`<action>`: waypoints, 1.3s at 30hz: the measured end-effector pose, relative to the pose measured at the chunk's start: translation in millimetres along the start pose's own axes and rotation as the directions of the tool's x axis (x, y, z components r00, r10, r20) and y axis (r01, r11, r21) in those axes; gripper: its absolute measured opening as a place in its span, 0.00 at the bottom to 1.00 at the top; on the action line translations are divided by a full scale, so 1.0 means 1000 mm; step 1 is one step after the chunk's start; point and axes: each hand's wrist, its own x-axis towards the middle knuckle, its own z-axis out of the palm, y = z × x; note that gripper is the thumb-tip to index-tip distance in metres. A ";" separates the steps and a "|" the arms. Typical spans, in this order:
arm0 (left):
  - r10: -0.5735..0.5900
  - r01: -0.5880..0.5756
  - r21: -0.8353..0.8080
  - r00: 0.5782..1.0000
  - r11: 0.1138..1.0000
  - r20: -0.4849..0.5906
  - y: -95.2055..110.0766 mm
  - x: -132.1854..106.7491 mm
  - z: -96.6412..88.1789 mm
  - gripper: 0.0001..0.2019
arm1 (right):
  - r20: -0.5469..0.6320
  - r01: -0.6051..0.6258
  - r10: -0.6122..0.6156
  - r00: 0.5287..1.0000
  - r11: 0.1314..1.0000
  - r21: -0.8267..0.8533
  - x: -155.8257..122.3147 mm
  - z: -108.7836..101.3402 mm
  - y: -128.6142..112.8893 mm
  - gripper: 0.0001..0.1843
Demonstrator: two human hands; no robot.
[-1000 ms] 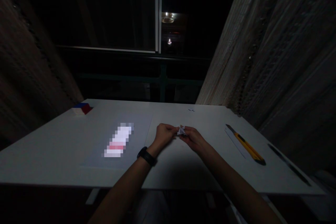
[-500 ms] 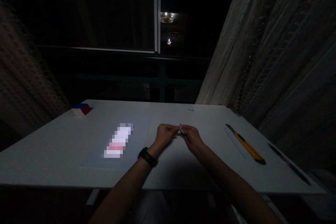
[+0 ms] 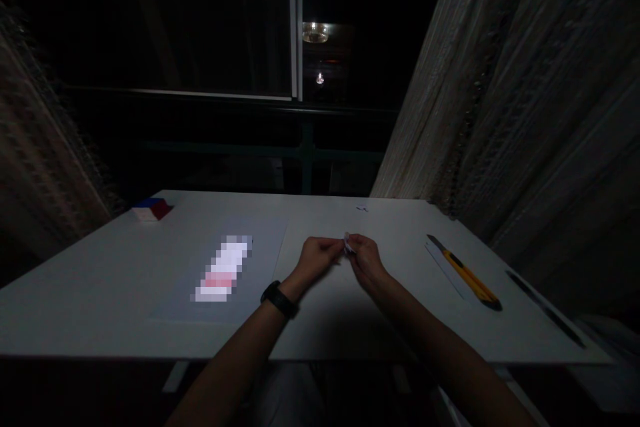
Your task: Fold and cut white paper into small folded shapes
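Observation:
Above the middle of the white table point(image 3: 320, 333), a small crumpled piece of white paper point(image 3: 347, 244) is pinched between my two hands. My left hand point(image 3: 319, 256), with a black watch on its wrist, grips the paper's left side with thumb and forefinger. From the other side my right hand point(image 3: 366, 257) holds it, its fingers curled and covering most of it. Dark marks show on the paper, too small to read. Both hands are closed, with their fingertips nearly touching.
To the left, a lit phone point(image 3: 223, 270) with a blurred-out screen lies on a large paper sheet point(image 3: 267, 247). A colored cube point(image 3: 151, 209) sits at the far left. Rightward are a yellow cutter knife point(image 3: 465, 275), a white strip point(image 3: 444, 268) and a dark pen-like stick point(image 3: 545, 309). Small scraps point(image 3: 362, 209) lie at the back.
The paper between my fingers looks more compact and more covered by my right hand. My hands stay in nearly the same place; the view has shifted slightly.

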 end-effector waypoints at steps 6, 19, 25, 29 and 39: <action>-0.070 0.064 -0.196 0.997 0.979 -0.026 0.007 -0.002 -0.002 0.22 | 0.071 -0.135 0.133 0.989 0.991 0.018 -0.004 -0.001 -0.006 0.10; 0.058 -0.058 0.003 0.990 0.998 -0.127 -0.006 0.002 0.001 0.21 | 0.067 -0.101 0.098 0.993 0.994 0.041 0.000 0.000 -0.001 0.06; 0.072 -0.081 -0.051 0.986 0.995 -0.153 0.000 -0.002 0.007 0.16 | 0.043 -0.012 0.013 0.999 1.000 -0.023 -0.003 0.001 -0.002 0.06; 0.042 -0.083 -0.224 0.982 0.971 -0.183 0.004 -0.002 0.005 0.15 | 0.104 0.002 0.010 0.995 0.993 -0.115 -0.006 0.002 -0.005 0.05; -0.017 -0.044 -0.450 0.991 0.892 -0.130 0.005 0.000 -0.003 0.15 | 0.206 -0.120 0.146 0.968 0.984 -0.131 -0.008 0.003 -0.007 0.17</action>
